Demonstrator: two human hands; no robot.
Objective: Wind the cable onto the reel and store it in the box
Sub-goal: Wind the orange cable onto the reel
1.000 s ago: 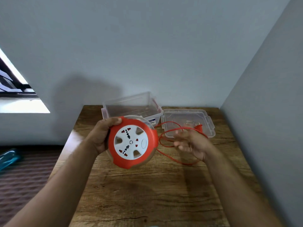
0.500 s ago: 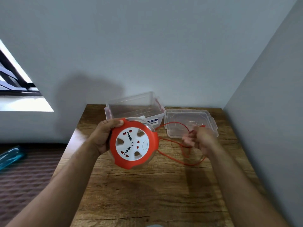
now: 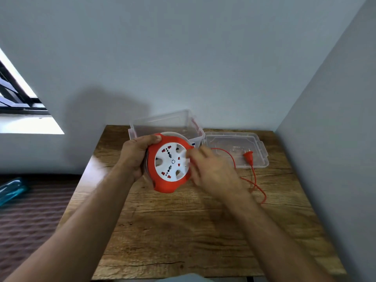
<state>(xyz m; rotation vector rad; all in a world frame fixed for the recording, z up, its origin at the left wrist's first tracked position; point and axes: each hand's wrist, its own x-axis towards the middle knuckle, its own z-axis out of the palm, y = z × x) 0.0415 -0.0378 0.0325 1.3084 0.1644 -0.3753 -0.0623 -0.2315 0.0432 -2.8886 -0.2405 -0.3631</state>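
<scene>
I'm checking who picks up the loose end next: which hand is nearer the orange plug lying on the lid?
Right. The right hand is at the reel's right edge, on the plug's side; the left hand grips the reel's far left rim.

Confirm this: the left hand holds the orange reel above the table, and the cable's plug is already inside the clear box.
Not quite. The head view shows the plug lying on the detached lid beside the clear box, not inside it. The left hand does hold the orange reel above the table.

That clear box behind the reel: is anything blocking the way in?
Nothing visible does. The clear box stands open behind the reel; its lid lies beside it, with the plug resting on it.
</scene>
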